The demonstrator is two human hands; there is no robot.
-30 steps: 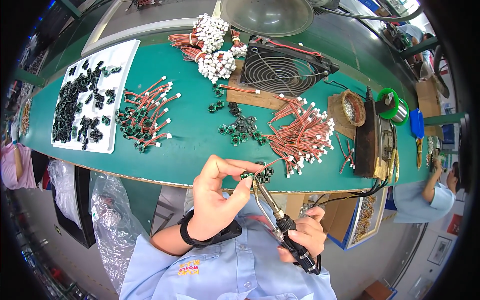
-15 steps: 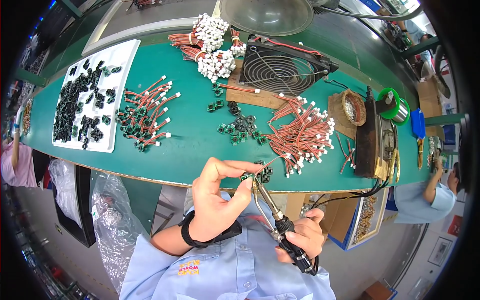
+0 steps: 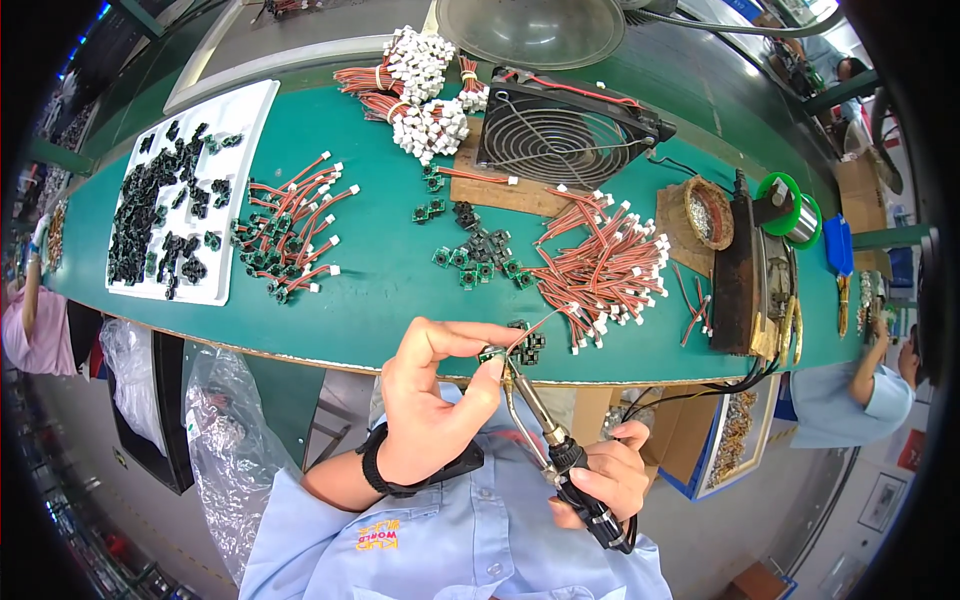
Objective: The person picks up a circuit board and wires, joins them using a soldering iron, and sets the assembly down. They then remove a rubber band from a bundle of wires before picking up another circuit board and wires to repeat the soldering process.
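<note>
My left hand pinches a small green circuit board with a red wire running off it, just in front of the green table's near edge. My right hand grips the black handle of a soldering iron, whose tip touches the board between my left fingers. A black wristband sits on my left wrist. Right behind the board, a few more small boards lie on the table.
A pile of red wires with white plugs lies right of centre; a smaller pile sits left. A white tray of black parts, loose green boards, a black fan, a solder spool and a tip-cleaner pad stand around. Other people work at both sides.
</note>
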